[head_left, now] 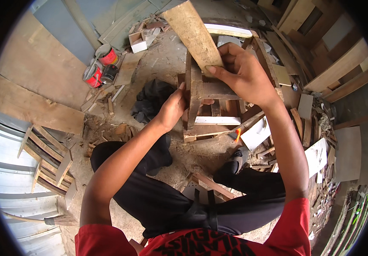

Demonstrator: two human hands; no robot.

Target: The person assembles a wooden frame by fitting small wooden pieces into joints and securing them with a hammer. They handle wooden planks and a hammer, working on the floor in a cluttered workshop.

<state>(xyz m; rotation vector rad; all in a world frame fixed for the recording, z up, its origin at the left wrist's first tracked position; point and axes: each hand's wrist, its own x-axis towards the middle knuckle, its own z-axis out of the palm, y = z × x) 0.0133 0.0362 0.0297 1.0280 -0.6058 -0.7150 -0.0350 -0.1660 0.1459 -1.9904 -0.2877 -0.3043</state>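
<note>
My right hand [248, 77] pinches the lower end of a flat, light wooden board [192, 36] between thumb and fingers. The board tilts up and away to the left above a wooden frame [196, 87], which looks like a stool or small table frame. Around the left post of that frame, my left hand [173, 106] is closed, its fingers partly hidden behind the wood. An orange-handled tool [237, 135] lies at the frame's lower right, beside a white panel [256, 133].
Red paint cans [93, 76] stand at the back left near a dark cloth [152, 100]. A slatted wooden piece [49, 160] and a broom [60, 220] lie at the left. Wood scraps [307, 128] pile up along the right, and boards [341, 64] lean there.
</note>
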